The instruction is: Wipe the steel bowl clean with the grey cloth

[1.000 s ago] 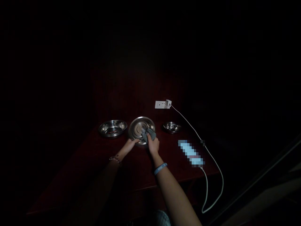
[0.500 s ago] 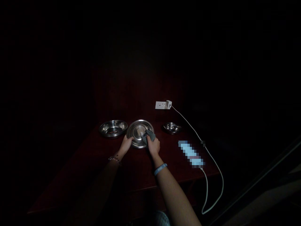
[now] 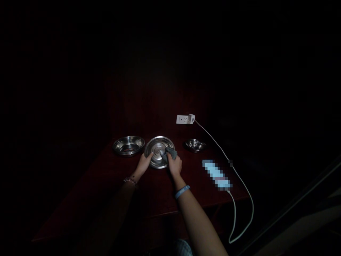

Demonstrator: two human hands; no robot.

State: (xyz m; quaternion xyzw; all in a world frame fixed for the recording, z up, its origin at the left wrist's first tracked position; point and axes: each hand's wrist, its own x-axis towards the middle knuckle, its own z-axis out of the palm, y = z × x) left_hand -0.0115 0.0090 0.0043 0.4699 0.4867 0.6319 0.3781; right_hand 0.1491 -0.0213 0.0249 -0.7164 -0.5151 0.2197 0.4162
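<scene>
A round, shiny metal plate is tilted toward me above the dark red table. My left hand grips its lower left rim, thumb on the face and the other fingers hidden behind. In my right hand a bunched grey cloth is pinched, pressed against the right side of the plate. To the left of the plate lies a wider, deeper metal bowl; a smaller metal bowl rests to its right.
A white wall socket holds a charger. Its white cable loops past the table's right edge to a blurred, lit phone-like device on the right side. The surroundings are very dark.
The plate and both hands have shifted very slightly to the right, and the plate's angle has changed a little. The cloth stays on the plate's right side; the bowls have not moved.
</scene>
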